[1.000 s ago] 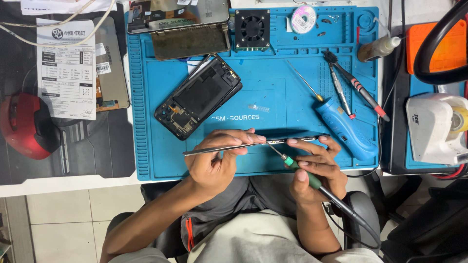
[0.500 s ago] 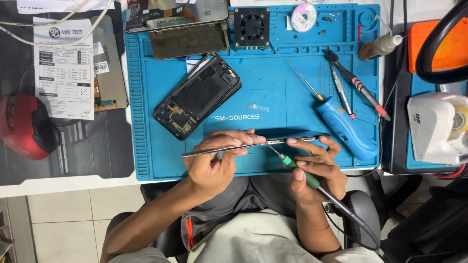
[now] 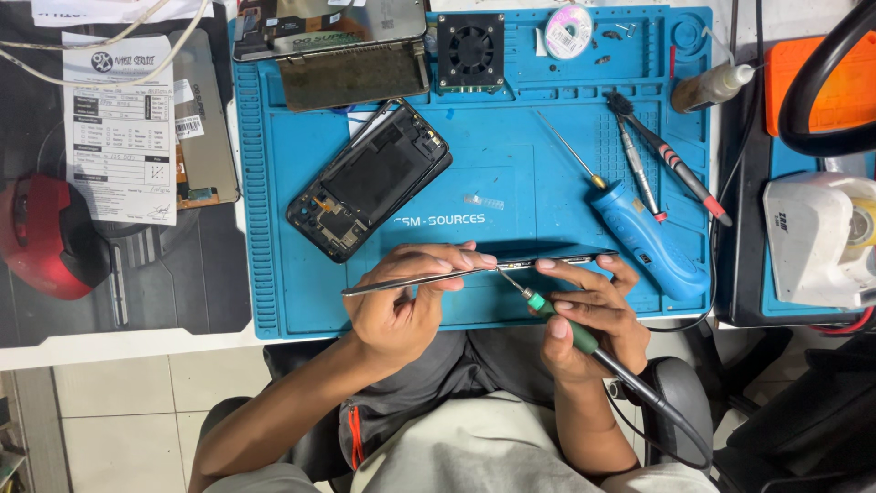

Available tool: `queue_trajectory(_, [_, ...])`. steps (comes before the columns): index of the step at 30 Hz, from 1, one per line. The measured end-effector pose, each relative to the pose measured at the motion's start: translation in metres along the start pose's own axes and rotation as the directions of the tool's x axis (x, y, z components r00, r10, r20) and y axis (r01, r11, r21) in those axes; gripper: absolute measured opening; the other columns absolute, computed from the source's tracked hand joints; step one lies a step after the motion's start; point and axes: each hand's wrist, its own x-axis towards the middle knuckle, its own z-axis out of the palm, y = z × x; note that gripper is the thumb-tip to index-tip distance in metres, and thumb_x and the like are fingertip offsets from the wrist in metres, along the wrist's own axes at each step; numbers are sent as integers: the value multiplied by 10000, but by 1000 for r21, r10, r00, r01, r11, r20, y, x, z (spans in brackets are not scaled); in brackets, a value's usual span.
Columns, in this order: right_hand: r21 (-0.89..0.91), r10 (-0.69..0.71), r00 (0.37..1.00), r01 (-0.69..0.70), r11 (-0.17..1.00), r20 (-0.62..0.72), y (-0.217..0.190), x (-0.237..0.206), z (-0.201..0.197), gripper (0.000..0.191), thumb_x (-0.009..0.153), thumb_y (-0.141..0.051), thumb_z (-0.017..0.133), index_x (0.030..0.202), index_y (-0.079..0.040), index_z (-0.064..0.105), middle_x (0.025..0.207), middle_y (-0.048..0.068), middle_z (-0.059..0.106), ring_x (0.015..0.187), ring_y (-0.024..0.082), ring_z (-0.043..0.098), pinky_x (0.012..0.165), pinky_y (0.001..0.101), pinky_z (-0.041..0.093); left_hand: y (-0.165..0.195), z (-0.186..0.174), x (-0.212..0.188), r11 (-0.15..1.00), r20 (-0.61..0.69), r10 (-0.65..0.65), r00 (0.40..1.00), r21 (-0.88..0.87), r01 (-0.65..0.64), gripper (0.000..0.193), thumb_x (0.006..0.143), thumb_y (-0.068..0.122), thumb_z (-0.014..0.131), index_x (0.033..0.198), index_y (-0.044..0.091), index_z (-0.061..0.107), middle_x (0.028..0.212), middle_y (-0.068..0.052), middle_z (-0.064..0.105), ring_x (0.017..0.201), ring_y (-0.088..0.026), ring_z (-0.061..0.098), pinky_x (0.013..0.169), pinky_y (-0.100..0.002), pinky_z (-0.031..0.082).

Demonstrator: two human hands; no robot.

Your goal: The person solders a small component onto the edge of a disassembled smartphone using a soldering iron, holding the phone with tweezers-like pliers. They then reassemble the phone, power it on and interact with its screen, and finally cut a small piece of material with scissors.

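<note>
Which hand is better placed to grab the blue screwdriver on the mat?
Right. The right hand lies just beside the blue screwdriver, though it holds the soldering iron. The left hand is farther away, holding tweezers.

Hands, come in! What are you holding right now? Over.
Left hand grips tweezers, tips at thin board. Right hand holds green-handled iron, tip touching board edge. Open phone lies apart on blue mat; nothing in the way.
</note>
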Motion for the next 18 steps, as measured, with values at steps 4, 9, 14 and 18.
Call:
queue_trajectory(4, [-6,3,1000,-3,1000,17,-1,1,-1,320,1059,-316,655,956,-53,506,757,103,729,1021,314,778,1155,437,368,0,0,0,1000,-4,-2,1000,1,2,311,996,-224,562,1212,-4,525,1114,-193,691,1077,-363,768,1029,-464,661])
queue_trajectory(9, [-1,-8,1000,8,1000,12,0,1,-1,316,1054,-314,655,951,-53,508,752,101,727,1011,312,779,1153,436,367,1,0,0,1000,-3,-4,1000,-1,4,318,995,-224,566,1220,-2,525,1117,-193,692,1081,-365,768,1029,-464,659])
queue_trajectory(14, [-6,-4,1000,4,1000,1,1,-1,0,331,1046,-322,665,947,-48,508,773,122,717,1003,315,778,1154,437,372,2,0,-1,1000,4,-13,1000,-11,13,303,1006,-210,555,1224,-1,522,1122,-194,689,1086,-365,766,1020,-458,655])
queue_trajectory(18, [-7,-1,1000,1,1000,-2,1,-2,0,332,1047,-321,667,945,-49,506,764,115,714,1003,318,779,1153,440,373,1,0,0,1000,3,1,1000,15,-1,294,1010,-199,565,1219,3,525,1113,-185,698,1080,-356,770,1030,-461,662])
